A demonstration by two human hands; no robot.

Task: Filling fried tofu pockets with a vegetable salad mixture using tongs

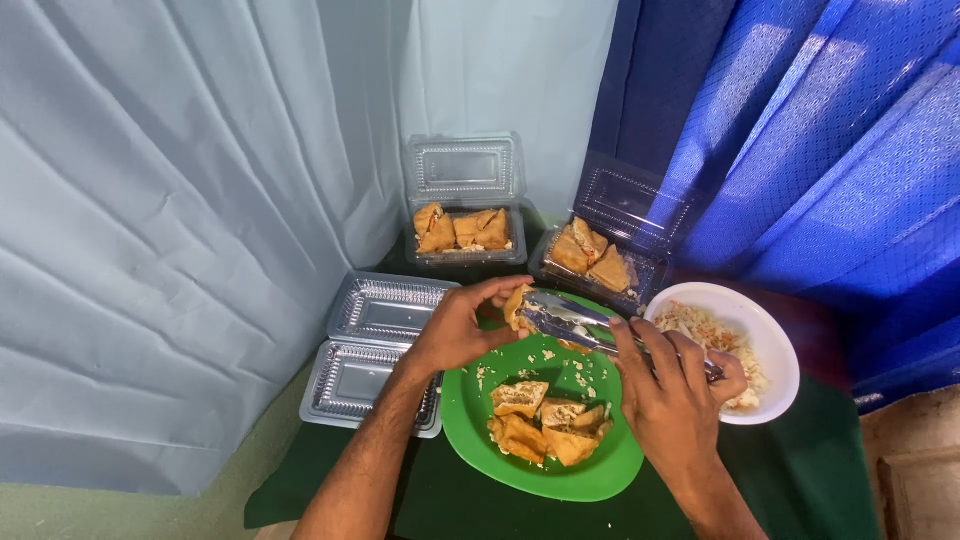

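A golden fried triangular pastry (517, 303) sits above the round green plastic plate (610, 470) at its 12 o'clock — pinched in the left hand's (455, 335) closed fingertips, likely to steady it for the metal tongs (565, 320). The right hand (672, 385) is wrapped tight around the tongs' handle. At 3 o'clock sits a white bowl of shredded salad (775, 350); at 9 — an empty clear plastic clamshell box (365, 365).

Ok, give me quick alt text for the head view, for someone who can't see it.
The right hand grips metal tongs meeting a fried pastry piece pinched in the left hand, above a green plate holding more pieces. Around it sit a white bowl of shredded filling, two filled clear clamshell boxes and an empty one.
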